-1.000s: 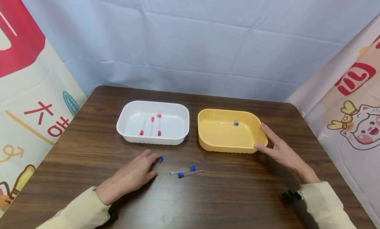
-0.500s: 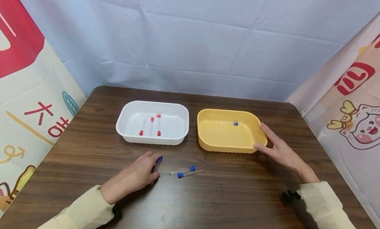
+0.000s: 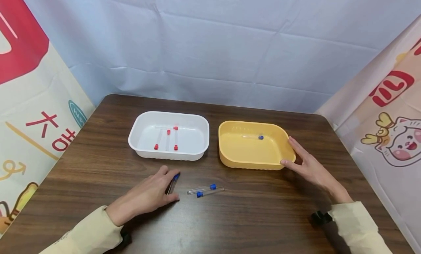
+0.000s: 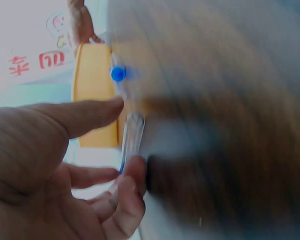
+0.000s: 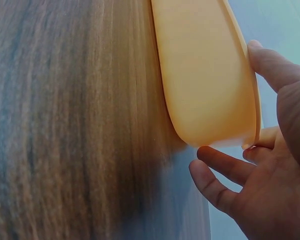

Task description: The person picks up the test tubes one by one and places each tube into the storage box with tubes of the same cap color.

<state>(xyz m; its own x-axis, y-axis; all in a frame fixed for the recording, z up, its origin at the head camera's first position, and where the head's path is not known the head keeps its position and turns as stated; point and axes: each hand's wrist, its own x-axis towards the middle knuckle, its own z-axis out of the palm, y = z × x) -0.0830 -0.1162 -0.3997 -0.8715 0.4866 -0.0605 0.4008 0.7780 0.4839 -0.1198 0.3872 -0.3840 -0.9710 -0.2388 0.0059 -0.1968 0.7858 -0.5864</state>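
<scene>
Left hand (image 3: 148, 194) is nearer, thumb and fingers parted around the blue-capped test tube (image 3: 173, 184) left of centre, long axis slanting up-right; contact's hard to call. Frame right, the right hand (image 3: 310, 169) rests loosely against the yellow tray (image 3: 245, 151).

Soft, even light fills the fairly sharp head view; pale glare lies on the wood-grain tabletop (image 3: 197, 224) toward six o'clock, and a diffuse shadow darkens it beside the right sleeve (image 3: 356, 224) at four o'clock. The left wrist view is hazy, washed out at ten o'clock, with the tabletop heavily blurred at three. In the right wrist view, the yellow tray (image 5: 205, 75) looks soft at one o'clock, and dark shadow pools at six.
</scene>
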